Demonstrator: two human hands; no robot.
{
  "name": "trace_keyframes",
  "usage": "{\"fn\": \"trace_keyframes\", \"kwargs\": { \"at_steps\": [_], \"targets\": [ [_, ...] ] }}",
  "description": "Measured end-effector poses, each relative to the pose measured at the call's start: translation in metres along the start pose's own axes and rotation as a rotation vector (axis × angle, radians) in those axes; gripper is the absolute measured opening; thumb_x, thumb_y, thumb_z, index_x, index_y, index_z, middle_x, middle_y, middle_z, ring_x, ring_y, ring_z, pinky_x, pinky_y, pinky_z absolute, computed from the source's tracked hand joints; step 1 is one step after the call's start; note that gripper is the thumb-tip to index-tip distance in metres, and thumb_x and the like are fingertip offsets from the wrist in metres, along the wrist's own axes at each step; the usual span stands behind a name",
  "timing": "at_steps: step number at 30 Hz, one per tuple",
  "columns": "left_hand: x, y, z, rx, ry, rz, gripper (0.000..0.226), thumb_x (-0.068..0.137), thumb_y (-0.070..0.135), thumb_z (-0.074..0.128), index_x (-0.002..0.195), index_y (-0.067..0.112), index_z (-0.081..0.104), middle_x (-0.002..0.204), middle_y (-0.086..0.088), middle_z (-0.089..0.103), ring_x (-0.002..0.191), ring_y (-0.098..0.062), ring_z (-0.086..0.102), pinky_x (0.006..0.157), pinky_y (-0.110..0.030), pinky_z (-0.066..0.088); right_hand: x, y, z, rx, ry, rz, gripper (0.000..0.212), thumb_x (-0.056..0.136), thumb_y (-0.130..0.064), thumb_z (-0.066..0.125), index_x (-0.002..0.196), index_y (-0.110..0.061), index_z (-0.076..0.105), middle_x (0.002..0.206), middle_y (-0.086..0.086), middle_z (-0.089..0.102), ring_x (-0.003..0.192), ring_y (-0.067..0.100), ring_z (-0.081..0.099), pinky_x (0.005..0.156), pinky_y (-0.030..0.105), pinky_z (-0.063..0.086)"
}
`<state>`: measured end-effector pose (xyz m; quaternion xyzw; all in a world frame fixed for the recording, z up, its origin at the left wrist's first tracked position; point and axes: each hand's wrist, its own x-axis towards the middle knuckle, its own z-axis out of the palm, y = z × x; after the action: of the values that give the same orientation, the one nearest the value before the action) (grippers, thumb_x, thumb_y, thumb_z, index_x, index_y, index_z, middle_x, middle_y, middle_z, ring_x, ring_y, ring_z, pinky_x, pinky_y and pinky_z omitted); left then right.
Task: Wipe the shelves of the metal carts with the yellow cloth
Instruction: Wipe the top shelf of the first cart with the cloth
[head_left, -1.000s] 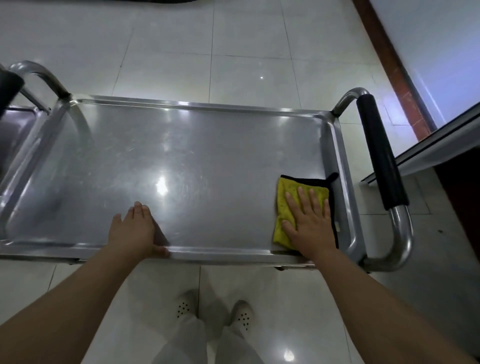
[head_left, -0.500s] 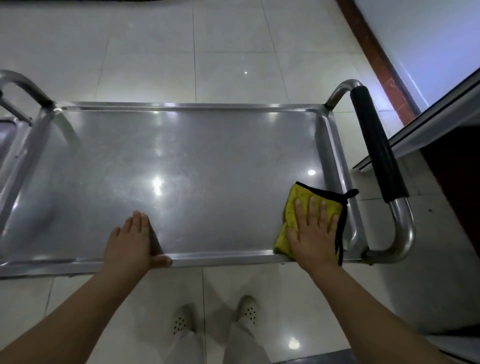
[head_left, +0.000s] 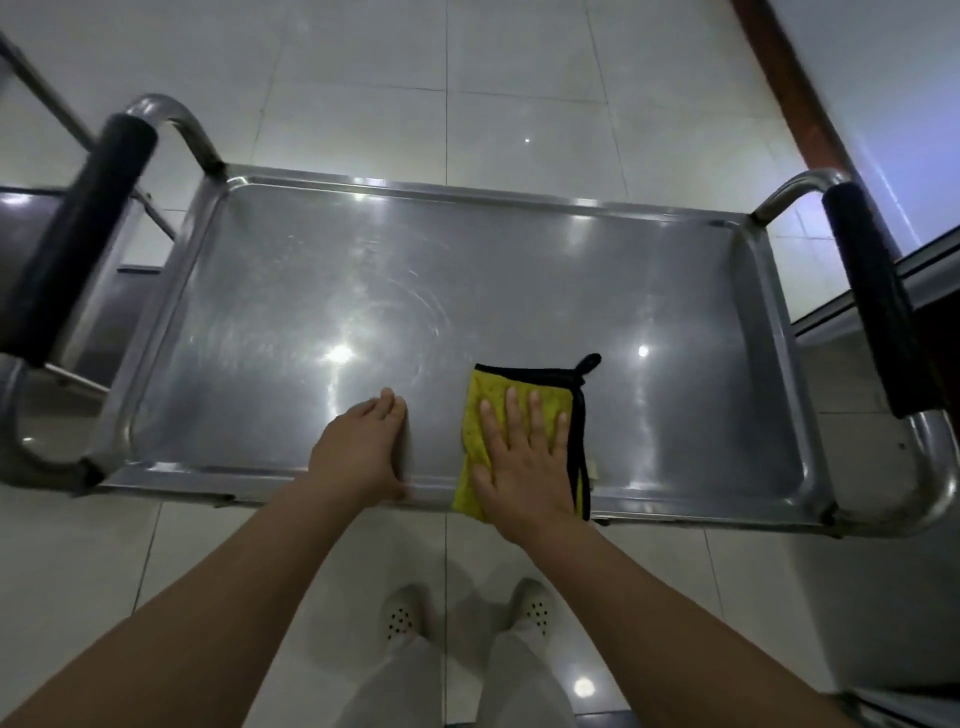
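Pale floor tiles (head_left: 519, 104) spread under us, glossy with reflected ceiling lights, and a dark skirting strip runs along the wall at the far right. Our metal cart (head_left: 467, 202) fills most of the view, its top shelf (head_left: 519, 291) a shallow steel tray with a raised rim and a black-padded handle (head_left: 878, 306) at the right end; a similar padded handle (head_left: 78, 249) at the left looks to belong to a second cart beside it, though we cannot tell for sure. Faint circular streaks show on the shelf left of centre.

We have the yellow cloth (head_left: 480, 415), edged in black with a small hanging loop, lying at the near edge of the shelf just right of the middle, its bottom draped over the rim. Our right hand (head_left: 524, 462) presses it flat with fingers straight and spread, pinching nothing. Our left hand (head_left: 358, 457) braces beside it on the near rim, fingers extended onto the shelf and the thumb apparently hooked over the edge.

To wipe well, we judge that we should keep the whole palm on the cloth so it does not bunch, run overlapping passes parallel to the long edge, push into the rim's curved corners, and keep the left hand steadying the cart, which may roll.
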<state>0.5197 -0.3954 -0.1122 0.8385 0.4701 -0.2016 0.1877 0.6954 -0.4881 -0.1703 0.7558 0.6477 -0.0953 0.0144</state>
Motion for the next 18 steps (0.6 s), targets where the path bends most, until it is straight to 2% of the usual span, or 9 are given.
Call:
{"fn": "trace_keyframes", "kwargs": {
  "at_steps": [2, 4, 6, 8, 10, 11, 15, 18],
  "targets": [
    [-0.002, -0.003, 0.003, -0.006, 0.012, -0.002, 0.113, 0.071, 0.046, 0.076, 0.152, 0.018, 0.002, 0.16, -0.003, -0.001, 0.145, -0.02, 0.012, 0.111, -0.029, 0.024, 0.003, -0.022, 0.001, -0.012, -0.004, -0.038, 0.067, 0.089, -0.046, 0.028, 0.15, -0.021, 0.027, 0.158, 0.012, 0.019, 0.146, 0.032, 0.005, 0.11, 0.058, 0.006],
    [-0.002, -0.006, 0.003, -0.005, 0.018, -0.009, 0.113, 0.072, 0.046, 0.075, 0.152, 0.017, 0.002, 0.16, -0.003, -0.001, 0.145, -0.019, 0.011, 0.112, -0.03, 0.023, 0.006, -0.04, 0.006, -0.018, -0.009, -0.105, 0.065, 0.089, -0.046, 0.03, 0.149, -0.021, 0.031, 0.157, 0.011, 0.024, 0.145, 0.031, 0.01, 0.109, 0.059, 0.01],
    [-0.002, -0.009, 0.004, -0.004, 0.018, -0.013, 0.114, 0.072, 0.05, 0.073, 0.153, 0.016, 0.0, 0.16, -0.003, -0.001, 0.146, -0.019, 0.011, 0.113, -0.031, 0.021, 0.005, -0.053, 0.007, -0.018, -0.036, -0.173, 0.064, 0.091, -0.047, 0.028, 0.151, -0.023, 0.025, 0.159, 0.009, 0.017, 0.147, 0.03, 0.006, 0.111, 0.058, 0.006],
    [-0.004, -0.011, 0.005, 0.002, 0.016, -0.017, 0.114, 0.073, 0.053, 0.072, 0.152, 0.015, 0.0, 0.16, -0.003, -0.001, 0.146, -0.019, 0.01, 0.114, -0.032, 0.019, 0.003, -0.055, 0.008, -0.006, -0.054, -0.228, 0.064, 0.093, -0.049, 0.022, 0.153, -0.026, 0.015, 0.161, 0.005, 0.005, 0.148, 0.029, -0.006, 0.114, 0.055, -0.004],
    [-0.007, -0.011, 0.007, 0.013, 0.015, -0.023, 0.113, 0.073, 0.053, 0.071, 0.152, 0.016, 0.0, 0.16, -0.003, -0.002, 0.146, -0.018, 0.009, 0.116, -0.034, 0.016, 0.0, -0.045, 0.007, 0.014, -0.055, -0.291, 0.063, 0.094, -0.051, 0.017, 0.153, -0.029, 0.007, 0.161, 0.002, -0.002, 0.147, 0.027, -0.014, 0.114, 0.052, -0.011],
    [-0.008, -0.011, 0.007, 0.015, 0.011, -0.029, 0.113, 0.073, 0.052, 0.072, 0.152, 0.017, -0.001, 0.16, -0.002, -0.002, 0.146, -0.017, 0.008, 0.116, -0.035, 0.015, -0.003, -0.038, 0.005, 0.005, -0.044, -0.319, 0.063, 0.095, -0.052, 0.018, 0.152, -0.03, 0.008, 0.161, 0.002, 0.0, 0.147, 0.027, -0.011, 0.115, 0.051, -0.01],
    [-0.01, -0.007, 0.007, 0.021, 0.009, -0.041, 0.113, 0.067, 0.047, 0.078, 0.15, 0.015, 0.009, 0.16, -0.002, 0.005, 0.144, -0.02, 0.017, 0.114, -0.039, 0.02, -0.019, 0.001, 0.003, -0.07, -0.04, -0.341, 0.063, 0.095, -0.055, 0.025, 0.151, -0.028, 0.019, 0.158, 0.005, 0.022, 0.146, 0.03, 0.015, 0.112, 0.053, 0.007],
    [-0.014, 0.001, 0.005, 0.036, 0.002, -0.061, 0.108, 0.066, 0.044, 0.079, 0.148, 0.016, 0.014, 0.158, -0.003, 0.01, 0.141, -0.021, 0.022, 0.113, -0.04, 0.023, -0.035, 0.038, -0.003, -0.07, -0.076, -0.262, 0.064, 0.094, -0.057, 0.028, 0.151, -0.027, 0.021, 0.158, 0.005, 0.024, 0.146, 0.029, 0.016, 0.112, 0.052, 0.01]
  ]
}}
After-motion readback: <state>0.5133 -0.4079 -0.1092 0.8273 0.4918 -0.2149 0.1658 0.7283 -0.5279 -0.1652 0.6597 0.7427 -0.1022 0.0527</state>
